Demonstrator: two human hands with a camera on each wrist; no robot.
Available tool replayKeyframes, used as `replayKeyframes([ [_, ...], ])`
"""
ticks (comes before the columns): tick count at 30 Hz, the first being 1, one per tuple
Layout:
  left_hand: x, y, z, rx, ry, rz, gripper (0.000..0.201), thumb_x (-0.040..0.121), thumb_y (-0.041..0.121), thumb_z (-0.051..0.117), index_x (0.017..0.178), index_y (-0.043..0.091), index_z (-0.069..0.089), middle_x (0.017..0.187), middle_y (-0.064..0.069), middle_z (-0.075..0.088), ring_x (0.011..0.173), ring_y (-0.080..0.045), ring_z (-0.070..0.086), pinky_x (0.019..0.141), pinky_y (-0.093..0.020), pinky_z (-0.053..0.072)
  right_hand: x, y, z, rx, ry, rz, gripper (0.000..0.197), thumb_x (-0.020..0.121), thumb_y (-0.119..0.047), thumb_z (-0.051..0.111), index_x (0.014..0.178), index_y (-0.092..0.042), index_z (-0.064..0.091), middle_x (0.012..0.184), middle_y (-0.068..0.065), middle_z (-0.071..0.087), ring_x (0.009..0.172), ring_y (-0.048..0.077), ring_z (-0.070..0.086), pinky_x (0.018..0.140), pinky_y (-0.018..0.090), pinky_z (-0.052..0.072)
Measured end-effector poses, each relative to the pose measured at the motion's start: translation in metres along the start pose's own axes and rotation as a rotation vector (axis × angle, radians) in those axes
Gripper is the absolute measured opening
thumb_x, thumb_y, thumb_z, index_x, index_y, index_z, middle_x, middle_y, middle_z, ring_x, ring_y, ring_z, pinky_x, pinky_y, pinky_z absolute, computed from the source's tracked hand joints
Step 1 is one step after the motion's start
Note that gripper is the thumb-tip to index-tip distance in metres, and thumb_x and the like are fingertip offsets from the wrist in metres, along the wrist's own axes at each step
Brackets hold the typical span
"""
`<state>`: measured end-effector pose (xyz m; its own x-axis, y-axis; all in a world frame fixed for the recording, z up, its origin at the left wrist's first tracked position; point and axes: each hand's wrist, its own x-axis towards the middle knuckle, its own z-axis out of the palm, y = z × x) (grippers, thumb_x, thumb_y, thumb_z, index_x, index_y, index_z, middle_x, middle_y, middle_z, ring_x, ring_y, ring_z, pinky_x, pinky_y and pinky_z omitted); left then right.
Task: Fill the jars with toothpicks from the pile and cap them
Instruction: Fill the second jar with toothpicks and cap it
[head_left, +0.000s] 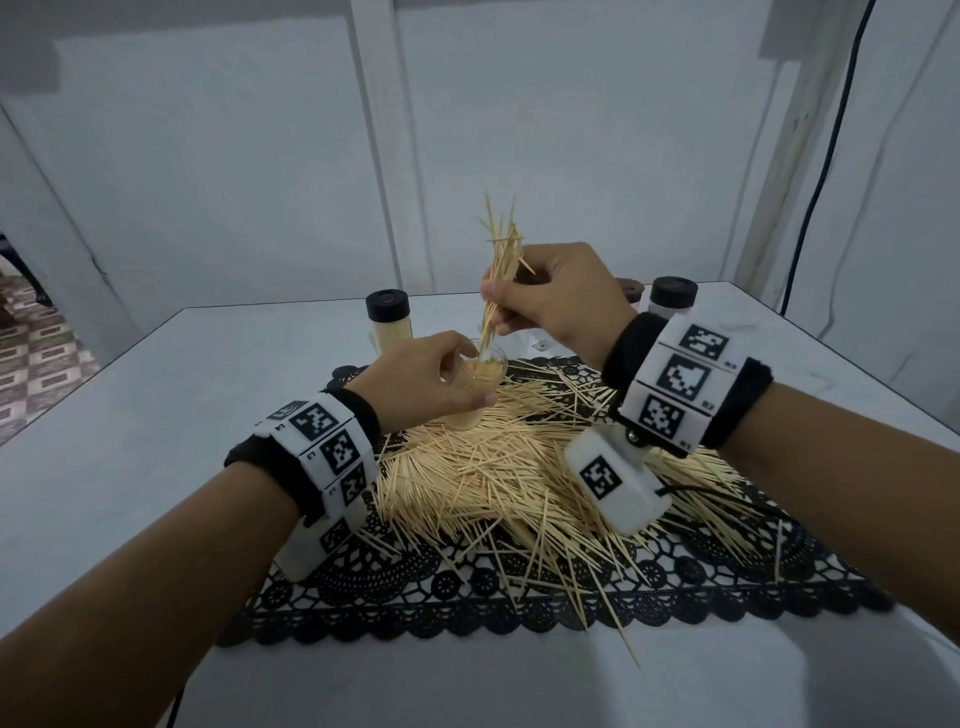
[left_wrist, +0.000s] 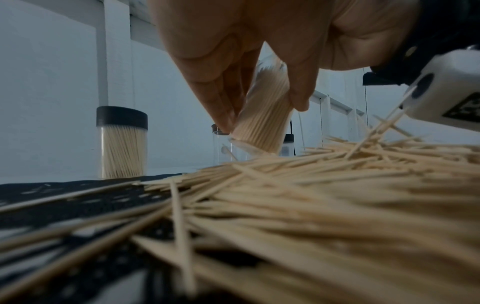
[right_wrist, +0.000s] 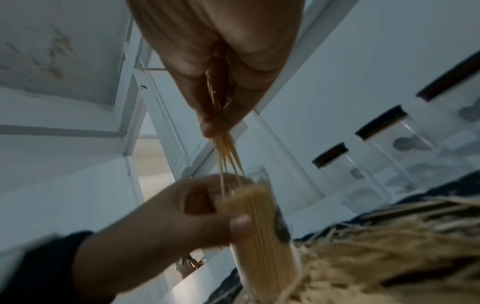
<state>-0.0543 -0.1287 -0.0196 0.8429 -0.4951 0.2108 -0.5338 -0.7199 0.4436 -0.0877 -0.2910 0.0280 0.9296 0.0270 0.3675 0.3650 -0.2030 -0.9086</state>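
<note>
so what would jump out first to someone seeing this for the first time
Probably the big pile of toothpicks spread over the black lace mat in the middle of the table. Just above it, the right hand pinches a bundle of toothpicks into the open jar gripped by the left hand. A capped full jar stands behind.

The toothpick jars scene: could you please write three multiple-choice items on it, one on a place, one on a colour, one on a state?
1. Where does the loose toothpick pile lie?
A. on the black lace mat
B. in a bowl
C. on the floor

2. What colour is the cap of the filled jar at the back left?
A. white
B. black
C. red

3. The open jar gripped by the left hand is:
A. empty
B. capped
C. uncapped, largely filled

Answers: 1 A, the pile spreads over the mat; 2 B, its cap is dark; 3 C, the right hand feeds a toothpick bundle into its open mouth.
</note>
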Motion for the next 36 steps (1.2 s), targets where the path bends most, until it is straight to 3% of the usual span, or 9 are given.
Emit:
replayKeyframes([
  [3, 0.001, -0.001, 0.000, -0.030, 0.030, 0.003, 0.052, 0.076, 0.046, 0.070, 0.116, 0.016, 0.055, 0.091, 0.005, 0.058, 0.080, -0.008, 0.053, 0.066, -0.017, 0.039, -0.001, 0.011, 0.007, -0.008, 0.018, 0.016, 0.004, 0.086, 0.000, 0.061, 0.088, 0.002, 0.063, 0.062, 0.010, 0.059, 0.051, 0.012, 0.058, 0.059, 0.022, 0.057],
  [9, 0.001, -0.001, 0.002, -0.079, 0.023, 0.010, 0.049, 0.074, 0.046, 0.072, 0.112, 0.017, 0.058, 0.096, -0.001, 0.064, 0.088, -0.017, 0.061, 0.084, -0.036, 0.051, -0.008, 0.028, 0.012, -0.110, -0.001, 0.033, 0.009, 0.086, -0.006, 0.062, 0.081, 0.001, 0.064, 0.059, 0.007, 0.059, 0.051, 0.015, 0.054, 0.058, 0.027, 0.051],
  [15, 0.002, 0.000, 0.003, 0.004, -0.009, 0.022, 0.040, 0.075, 0.046, 0.071, 0.093, 0.013, 0.057, 0.080, -0.001, 0.058, 0.072, -0.015, 0.052, 0.065, -0.025, 0.041, -0.009, 0.036, 0.013, -0.350, -0.027, 0.017, 0.022, 0.080, -0.021, 0.070, 0.083, 0.001, 0.071, 0.078, 0.018, 0.070, 0.072, 0.028, 0.064, 0.069, 0.036, 0.051],
  [17, 0.003, -0.003, 0.004, 0.009, -0.034, 0.014, 0.044, 0.074, 0.047, 0.072, 0.098, 0.013, 0.059, 0.087, -0.002, 0.062, 0.079, -0.016, 0.055, 0.070, -0.028, 0.044, -0.010, 0.035, 0.012, -0.385, -0.039, 0.019, 0.022, 0.079, -0.024, 0.071, 0.081, -0.001, 0.072, 0.074, 0.012, 0.070, 0.071, 0.021, 0.064, 0.068, 0.033, 0.050],
  [21, 0.004, -0.006, 0.003, -0.002, -0.059, 0.047, 0.050, 0.072, 0.053, 0.072, 0.108, 0.020, 0.061, 0.096, 0.004, 0.065, 0.089, -0.012, 0.059, 0.084, -0.032, 0.049, -0.014, 0.030, 0.007, -0.520, -0.041, -0.031, 0.017, 0.082, -0.027, 0.067, 0.081, -0.010, 0.071, 0.066, -0.008, 0.061, 0.056, -0.004, 0.051, 0.053, 0.008, 0.037],
  [24, 0.003, -0.004, 0.003, -0.019, -0.045, 0.076, 0.031, 0.075, 0.047, 0.071, 0.095, 0.025, 0.062, 0.084, 0.007, 0.063, 0.078, -0.009, 0.057, 0.072, -0.024, 0.046, -0.016, 0.029, 0.003, -0.528, -0.009, -0.081, 0.014, 0.083, -0.027, 0.066, 0.089, -0.015, 0.069, 0.080, -0.006, 0.063, 0.065, -0.002, 0.051, 0.059, 0.006, 0.038],
  [31, 0.004, -0.002, 0.003, 0.026, -0.050, 0.072, 0.032, 0.075, 0.049, 0.070, 0.072, 0.025, 0.048, 0.068, 0.006, 0.048, 0.063, -0.008, 0.043, 0.058, -0.024, 0.033, -0.019, 0.030, 0.003, -0.592, -0.061, -0.121, 0.020, 0.089, -0.023, 0.059, 0.097, -0.010, 0.073, 0.075, -0.009, 0.060, 0.061, -0.006, 0.048, 0.060, -0.001, 0.035],
  [33, 0.002, -0.001, 0.003, 0.026, -0.050, 0.096, 0.028, 0.077, 0.045, 0.070, 0.076, 0.029, 0.048, 0.072, 0.010, 0.050, 0.066, -0.004, 0.046, 0.059, -0.018, 0.033, -0.020, 0.030, 0.005, -0.645, -0.113, -0.143, 0.024, 0.093, -0.021, 0.053, 0.105, -0.010, 0.070, 0.072, -0.007, 0.060, 0.060, -0.003, 0.045, 0.060, -0.001, 0.034],
  [36, 0.002, -0.001, 0.003, 0.014, -0.016, 0.073, 0.040, 0.074, 0.045, 0.073, 0.088, 0.011, 0.057, 0.080, -0.002, 0.059, 0.074, -0.016, 0.053, 0.065, -0.023, 0.039, -0.019, 0.030, 0.005, -0.643, -0.119, -0.112, 0.029, 0.094, -0.013, 0.047, 0.118, -0.011, 0.063, 0.071, -0.013, 0.048, 0.060, 0.002, 0.044, 0.059, -0.003, 0.033],
])
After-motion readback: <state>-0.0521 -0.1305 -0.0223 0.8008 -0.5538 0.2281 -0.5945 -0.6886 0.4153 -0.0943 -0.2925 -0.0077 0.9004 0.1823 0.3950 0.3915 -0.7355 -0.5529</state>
